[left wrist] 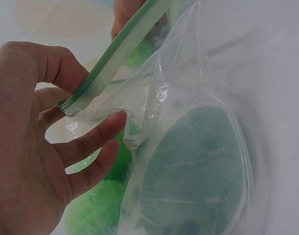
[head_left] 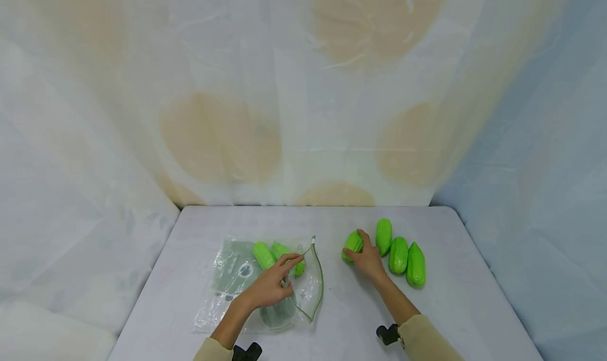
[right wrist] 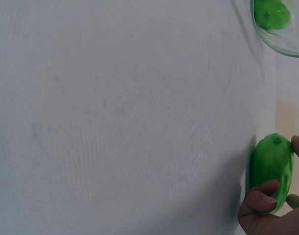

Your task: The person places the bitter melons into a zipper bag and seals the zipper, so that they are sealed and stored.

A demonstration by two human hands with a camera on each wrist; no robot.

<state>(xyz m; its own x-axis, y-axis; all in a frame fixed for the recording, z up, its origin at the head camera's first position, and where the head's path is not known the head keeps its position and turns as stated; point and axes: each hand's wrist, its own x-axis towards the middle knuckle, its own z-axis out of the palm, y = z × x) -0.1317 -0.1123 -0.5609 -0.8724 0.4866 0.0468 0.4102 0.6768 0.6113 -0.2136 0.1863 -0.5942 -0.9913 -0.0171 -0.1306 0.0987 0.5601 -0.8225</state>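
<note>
Left hand (head_left: 271, 288): reaches over the clear bag (head_left: 308, 293), toward its open side.
Left fingers (left wrist: 90, 141): partly bent; pinch the bag's green rim (left wrist: 112, 55) with the upper ones, in the left-wrist view; lower two held apart and reaching to the film.
Bag mouth: gapes toward the right hand (head_left: 369, 258), with the green rim bowed outward.
Bagged gourds (head_left: 263, 255): lie inside the clear bag, at least two in number; partly hidden by the left hand.
Printed panels (left wrist: 193, 171): grey-green, on the bag; lettering too faint to read.
Right hand: extends beyond the bag mouth, well apart from the bag.
Right fingers (right wrist: 259, 201): open only to a gourd's width; curl about the held gourd (head_left: 352, 246), with thumb opposed.
Held gourd: bright green, plump; between the bag and the loose gourds (head_left: 398, 255); impossible to tell whether resting on the table (head_left: 464, 308) or just above it.
Loose gourds: three, lying on the table to the right of the held gourd; farthest one just beside the right hand, other two nearer the person and side by side.
Table: pale, with rounded far corners; carries bag and gourds.
Curtain (head_left: 303, 60): whitish with large tan rounds behind the table; bluish at the right.
Sleeves (head_left: 429, 342): beige, on both forearms.
Wrist cameras (head_left: 246, 352): black, one beside each sleeve.
</note>
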